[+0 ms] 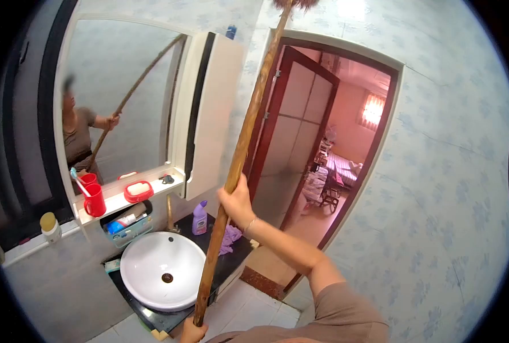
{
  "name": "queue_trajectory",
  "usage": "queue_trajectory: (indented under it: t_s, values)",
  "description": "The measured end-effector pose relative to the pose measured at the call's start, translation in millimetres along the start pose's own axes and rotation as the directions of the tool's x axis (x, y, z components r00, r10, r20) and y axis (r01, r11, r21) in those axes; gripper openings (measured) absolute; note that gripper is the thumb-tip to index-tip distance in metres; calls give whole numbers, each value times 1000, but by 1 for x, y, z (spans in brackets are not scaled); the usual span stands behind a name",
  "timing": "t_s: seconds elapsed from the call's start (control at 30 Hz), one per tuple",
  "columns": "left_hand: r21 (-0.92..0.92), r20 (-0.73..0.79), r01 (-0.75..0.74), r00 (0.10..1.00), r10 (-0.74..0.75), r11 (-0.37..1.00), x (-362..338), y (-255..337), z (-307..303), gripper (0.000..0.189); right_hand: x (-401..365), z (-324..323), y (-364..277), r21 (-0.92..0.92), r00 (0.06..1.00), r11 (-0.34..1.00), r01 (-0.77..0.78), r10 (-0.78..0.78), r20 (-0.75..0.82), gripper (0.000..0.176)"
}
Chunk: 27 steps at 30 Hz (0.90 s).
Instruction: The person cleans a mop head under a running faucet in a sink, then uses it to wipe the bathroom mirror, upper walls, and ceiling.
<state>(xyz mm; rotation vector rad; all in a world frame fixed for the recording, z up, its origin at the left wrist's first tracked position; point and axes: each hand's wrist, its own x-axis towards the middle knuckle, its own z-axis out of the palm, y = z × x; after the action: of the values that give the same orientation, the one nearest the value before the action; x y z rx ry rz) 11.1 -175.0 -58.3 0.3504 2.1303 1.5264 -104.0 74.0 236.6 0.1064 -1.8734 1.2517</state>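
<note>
A long wooden pole [240,154] slants upward through the middle of the head view, with a reddish-brown bristly head [296,3] partly cut off at the top edge. My right hand [237,203] is wrapped around its middle, with the arm stretched forward. Low in the view, my left hand [193,331] grips the pole near its bottom end. The bristly head is up by the wall above the door frame. Too little of it shows to tell whether it is a broom or a duster.
A white basin [163,271] stands on a black counter beside a purple bottle [199,218] and purple cloth [230,239]. A mirror [123,86] hangs over a shelf holding a red cup [95,200] and soap dish [138,191]. An open door [294,131] leads to another room.
</note>
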Motion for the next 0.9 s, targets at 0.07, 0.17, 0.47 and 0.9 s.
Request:
queue_trajectory:
  t_s: [0.07,0.17,0.47,0.9]
  values:
    - [21,8,-55,998,55,998,31,20,8,20,29,-26,-2,-49,999,998,45,-46,-29,45]
    - [46,-28,-197,980,198,979,67,64,13,22,79,-59,-43,-94,1000,996,10,-12,-24,45]
    - [-41,123,-379,916,381,925,76,171,44,17,154,-150,-106,-174,964,963,206,-230,-131,28]
    - [151,84,-460,888,452,875,72,137,50,15,55,-196,-101,-290,949,952,95,-175,-264,28]
